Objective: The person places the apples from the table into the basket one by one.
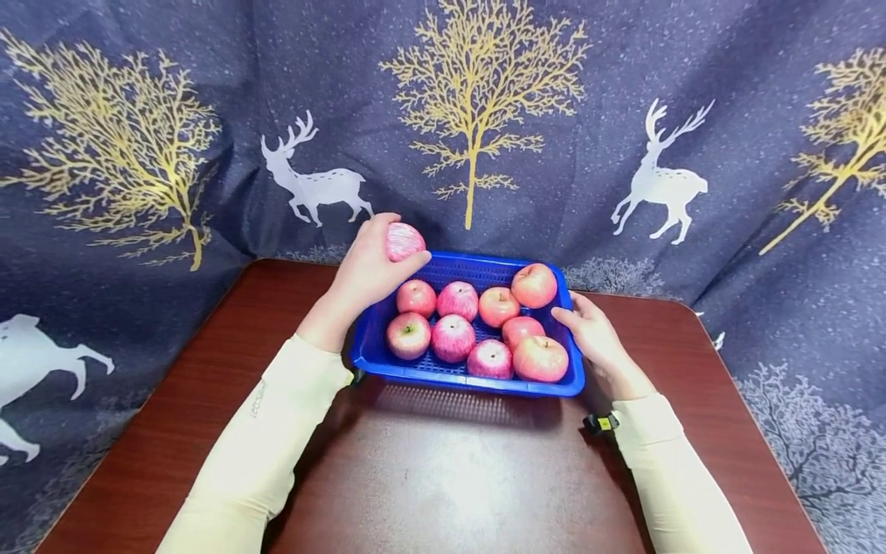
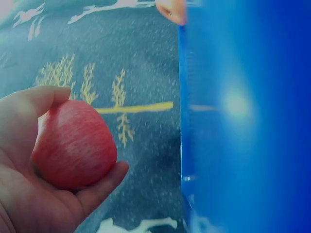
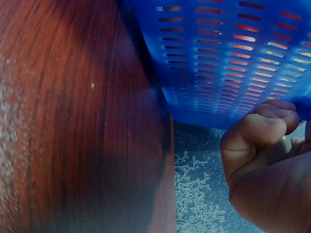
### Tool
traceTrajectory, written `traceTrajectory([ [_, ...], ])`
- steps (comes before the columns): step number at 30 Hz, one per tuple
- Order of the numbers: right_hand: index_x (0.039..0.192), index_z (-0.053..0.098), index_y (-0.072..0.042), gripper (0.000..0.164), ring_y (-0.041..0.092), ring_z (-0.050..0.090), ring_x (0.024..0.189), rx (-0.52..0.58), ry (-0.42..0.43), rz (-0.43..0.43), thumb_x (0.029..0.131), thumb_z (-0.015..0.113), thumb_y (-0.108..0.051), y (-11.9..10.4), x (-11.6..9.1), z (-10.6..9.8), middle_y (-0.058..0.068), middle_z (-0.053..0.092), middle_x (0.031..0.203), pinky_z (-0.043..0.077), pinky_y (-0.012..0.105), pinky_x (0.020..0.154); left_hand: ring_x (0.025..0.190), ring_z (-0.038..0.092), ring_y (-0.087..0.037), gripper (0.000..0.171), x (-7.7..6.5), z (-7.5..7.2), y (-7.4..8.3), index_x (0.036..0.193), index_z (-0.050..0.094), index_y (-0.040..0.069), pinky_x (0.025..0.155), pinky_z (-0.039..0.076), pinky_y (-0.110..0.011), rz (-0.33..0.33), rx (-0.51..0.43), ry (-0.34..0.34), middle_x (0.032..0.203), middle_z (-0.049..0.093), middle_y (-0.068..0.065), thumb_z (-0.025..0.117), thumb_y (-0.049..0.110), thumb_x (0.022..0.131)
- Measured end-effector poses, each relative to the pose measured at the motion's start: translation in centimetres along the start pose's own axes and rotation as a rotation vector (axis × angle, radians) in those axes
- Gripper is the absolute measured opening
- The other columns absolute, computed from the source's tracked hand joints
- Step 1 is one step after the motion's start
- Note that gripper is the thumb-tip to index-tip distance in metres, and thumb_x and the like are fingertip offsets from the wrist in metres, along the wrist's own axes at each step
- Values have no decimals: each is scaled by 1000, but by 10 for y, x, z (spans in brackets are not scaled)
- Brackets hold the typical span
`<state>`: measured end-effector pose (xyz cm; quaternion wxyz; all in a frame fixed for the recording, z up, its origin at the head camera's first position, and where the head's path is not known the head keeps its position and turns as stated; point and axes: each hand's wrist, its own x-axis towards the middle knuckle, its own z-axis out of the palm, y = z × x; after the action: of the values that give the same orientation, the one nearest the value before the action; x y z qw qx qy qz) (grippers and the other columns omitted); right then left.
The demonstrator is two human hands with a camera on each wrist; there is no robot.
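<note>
My left hand (image 1: 370,265) grips a red, pale-streaked apple (image 1: 404,241) over the back left corner of a blue plastic basket (image 1: 415,372). In the left wrist view, fingers and thumb curve round that apple (image 2: 75,145), beside the blue basket wall (image 2: 243,145). Several red and pinkish apples (image 1: 453,338) lie inside the basket, stems mostly up. At the basket's right end, my right hand (image 1: 597,338) holds the rim, its thumb over the edge. The right wrist view has its curled fingers against the slotted side (image 3: 209,63); their tips are partly hidden.
The basket stands on a dark reddish-brown wooden table (image 1: 457,469), towards its back edge. Behind hangs a dark blue cloth (image 1: 540,192) with golden trees and white deer. A small black device (image 1: 601,423) sits at the right wrist.
</note>
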<state>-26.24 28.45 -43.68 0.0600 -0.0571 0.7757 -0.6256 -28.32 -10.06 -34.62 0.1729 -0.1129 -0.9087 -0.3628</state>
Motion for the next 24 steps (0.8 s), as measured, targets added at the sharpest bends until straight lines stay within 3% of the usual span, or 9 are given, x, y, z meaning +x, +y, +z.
traceTrajectory([
  [3, 147, 35, -4, 57, 35, 61, 109, -3, 8, -7, 101, 57, -28, 12, 6, -3, 30, 53, 130, 52, 42, 85, 111, 50, -23, 82, 2, 8, 9, 140, 42, 14, 93, 44, -42, 31, 17, -41, 128, 49, -10, 70, 62, 79],
  [15, 144, 38, -3, 50, 35, 62, 107, -12, 28, -15, 101, 55, -22, 11, 6, -3, 31, 53, 129, 54, 38, 81, 96, 54, -18, 82, -3, 26, 37, 141, 41, 19, 82, 48, -41, 129, 157, -199, 116, 46, -6, 69, 64, 78],
  [24, 144, 38, -4, 53, 41, 60, 109, -6, 24, -18, 100, 57, -26, 12, 6, -3, 34, 53, 128, 53, 42, 84, 97, 52, -14, 81, -1, 30, 63, 141, 42, 22, 86, 47, -38, 212, 167, -334, 117, 46, -3, 70, 64, 77],
])
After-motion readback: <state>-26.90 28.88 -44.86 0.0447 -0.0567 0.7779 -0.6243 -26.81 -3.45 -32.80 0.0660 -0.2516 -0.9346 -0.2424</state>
